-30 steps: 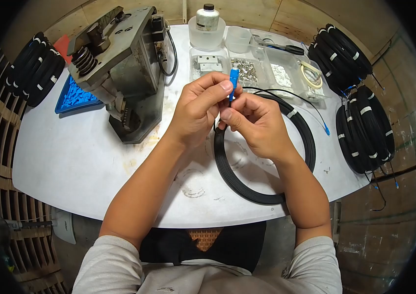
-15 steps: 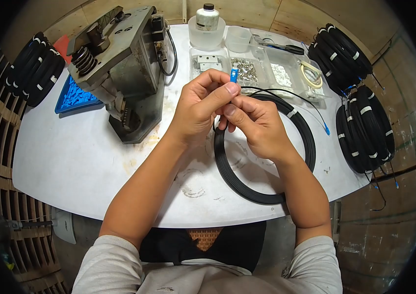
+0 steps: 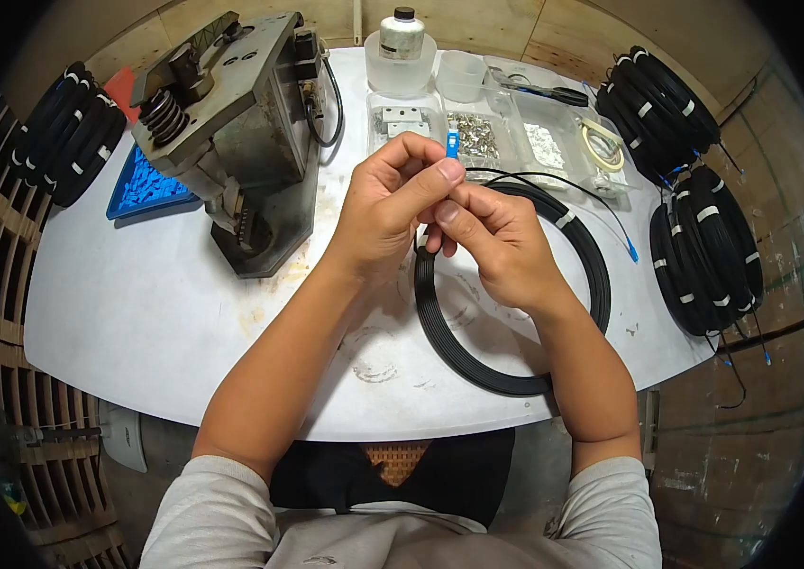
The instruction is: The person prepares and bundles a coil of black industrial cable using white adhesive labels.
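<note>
Between the thumb and fingers of my left hand point(image 3: 391, 201) is a small blue connector point(image 3: 453, 144), standing upright with its tip above the fingertips. My right hand point(image 3: 497, 242) touches the left just below it, its thumb and fingers pinched together; the black cable seems to be between them, though the fingers hide most of it. Under and to the right of my hands lies a coil of black cable point(image 3: 459, 357) with white ties. A second blue connector point(image 3: 631, 250) ends a loose black cable at the coil's right.
A metal press point(image 3: 264, 133) stands at the left, beside a blue tray point(image 3: 116, 211) of blue connectors. Clear trays point(image 3: 506, 119) of metal parts, a bottle point(image 3: 402, 36) and black-handled scissors point(image 3: 563, 95) are at the back. Cable coils point(image 3: 705, 251) sit at both sides.
The blue connector has turned slightly in my left fingers. Both hands have otherwise stayed almost in place.
</note>
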### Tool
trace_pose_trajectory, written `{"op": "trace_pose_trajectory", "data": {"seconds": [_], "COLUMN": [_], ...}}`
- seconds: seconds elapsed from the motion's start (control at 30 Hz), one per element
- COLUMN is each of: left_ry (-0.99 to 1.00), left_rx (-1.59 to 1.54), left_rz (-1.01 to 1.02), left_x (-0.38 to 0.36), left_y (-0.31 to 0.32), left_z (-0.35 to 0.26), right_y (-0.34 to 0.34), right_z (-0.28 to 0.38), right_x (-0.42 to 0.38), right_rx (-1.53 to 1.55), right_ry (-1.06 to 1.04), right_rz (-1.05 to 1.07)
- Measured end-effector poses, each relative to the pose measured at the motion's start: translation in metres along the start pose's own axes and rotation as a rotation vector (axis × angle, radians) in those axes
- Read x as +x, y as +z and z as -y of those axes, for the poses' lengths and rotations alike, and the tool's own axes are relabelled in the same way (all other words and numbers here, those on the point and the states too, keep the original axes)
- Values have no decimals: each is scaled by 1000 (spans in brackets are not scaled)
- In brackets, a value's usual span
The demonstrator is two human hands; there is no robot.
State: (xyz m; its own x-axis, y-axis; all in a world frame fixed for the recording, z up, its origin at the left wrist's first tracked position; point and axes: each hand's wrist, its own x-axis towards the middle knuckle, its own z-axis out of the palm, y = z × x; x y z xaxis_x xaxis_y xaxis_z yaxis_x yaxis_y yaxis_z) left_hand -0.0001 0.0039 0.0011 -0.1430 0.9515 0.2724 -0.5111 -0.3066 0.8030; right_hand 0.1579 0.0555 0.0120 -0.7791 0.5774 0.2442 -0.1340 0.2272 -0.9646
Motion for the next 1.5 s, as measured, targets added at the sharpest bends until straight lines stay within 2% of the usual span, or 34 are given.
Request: {"op": "trace_pose_trajectory", "data": {"seconds": [0.17, 0.4, 0.57, 0.9, 0.97, 1.17, 1.5], "left_ry": [-26, -54, -43, -64, -41, -37, -48], "left_rx": [-36, -73, -110, -72, -87, -58, -75], "left_rz": [72, 23, 34, 44, 111, 60, 91], "left_x": [1, 0, 0, -1, -2, -2, -1], "left_y": [-4, 0, 1, -1, -3, 0, -2], "left_z": [2, -2, -1, -3, -3, -1, 0], "right_y": [0, -1, -5, -4, -5, -4, 1], "right_z": [0, 2, 0, 5, 3, 3, -3], "right_x": [0, -1, 2, -1, -1, -1, -1], "right_rx": [-43, -77, 125, 125, 162, 105, 60], "right_ry": [-22, -35, 16, 47, 47, 24, -20], "right_rz": [-62, -48, 4, -50, -65, -96, -142]}}
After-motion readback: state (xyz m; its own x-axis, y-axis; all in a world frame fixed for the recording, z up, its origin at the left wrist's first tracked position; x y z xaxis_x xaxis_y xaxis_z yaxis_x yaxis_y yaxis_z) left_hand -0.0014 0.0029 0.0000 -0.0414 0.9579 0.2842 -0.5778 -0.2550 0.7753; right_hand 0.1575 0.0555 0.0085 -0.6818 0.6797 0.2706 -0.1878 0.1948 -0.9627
